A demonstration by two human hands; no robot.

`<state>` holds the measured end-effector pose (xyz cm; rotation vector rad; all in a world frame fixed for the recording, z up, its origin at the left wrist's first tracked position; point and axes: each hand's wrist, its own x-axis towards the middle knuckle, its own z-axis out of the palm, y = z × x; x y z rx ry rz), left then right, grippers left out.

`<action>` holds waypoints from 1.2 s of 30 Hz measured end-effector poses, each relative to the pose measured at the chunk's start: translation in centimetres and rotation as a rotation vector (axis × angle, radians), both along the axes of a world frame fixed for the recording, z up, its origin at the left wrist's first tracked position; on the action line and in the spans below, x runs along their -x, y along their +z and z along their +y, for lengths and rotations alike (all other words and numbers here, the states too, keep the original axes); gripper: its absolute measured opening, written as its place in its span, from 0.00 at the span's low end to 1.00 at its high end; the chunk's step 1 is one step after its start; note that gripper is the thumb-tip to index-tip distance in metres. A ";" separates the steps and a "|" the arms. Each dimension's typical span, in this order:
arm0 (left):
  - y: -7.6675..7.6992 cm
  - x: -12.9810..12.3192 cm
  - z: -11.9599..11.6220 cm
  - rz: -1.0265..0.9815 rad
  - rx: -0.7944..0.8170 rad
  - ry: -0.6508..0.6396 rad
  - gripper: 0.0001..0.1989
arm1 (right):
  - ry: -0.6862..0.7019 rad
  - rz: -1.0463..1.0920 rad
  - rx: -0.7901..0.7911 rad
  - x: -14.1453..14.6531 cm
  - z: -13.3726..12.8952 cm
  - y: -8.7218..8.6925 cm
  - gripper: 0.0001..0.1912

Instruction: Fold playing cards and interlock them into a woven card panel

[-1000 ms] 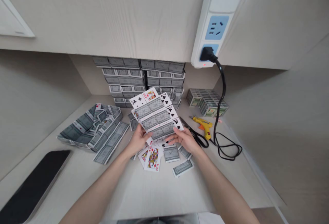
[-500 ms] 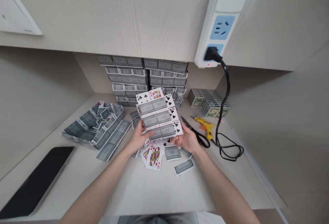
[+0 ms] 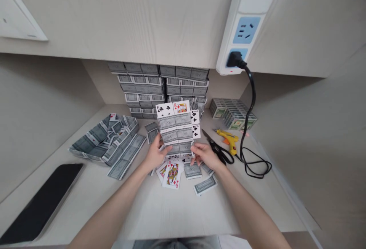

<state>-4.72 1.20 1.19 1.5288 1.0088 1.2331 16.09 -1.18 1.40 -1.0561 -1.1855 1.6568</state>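
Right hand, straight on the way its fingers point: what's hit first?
Most likely the card panel: the right hand has its thumb at the lower right edge. Its lower fingers might pass underneath instead; depth is unclear from this view.

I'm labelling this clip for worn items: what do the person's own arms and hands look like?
Both forearms are bare, with no sleeve, watch or bracelet in view. The left hand and right hand are ungloved; I see no rings or markings.
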 end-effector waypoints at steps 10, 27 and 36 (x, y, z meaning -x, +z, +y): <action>0.2 0.2 0.1 -0.040 0.043 -0.017 0.30 | 0.110 0.107 0.038 -0.7 0.1 0.0 0.20; -0.4 0.0 0.2 -0.087 0.082 0.000 0.33 | -0.016 -0.199 -0.131 0.4 -0.9 1.3 0.18; -0.3 0.2 0.1 -0.113 0.099 -0.018 0.33 | -0.022 -0.124 -0.086 -0.1 -0.6 1.2 0.17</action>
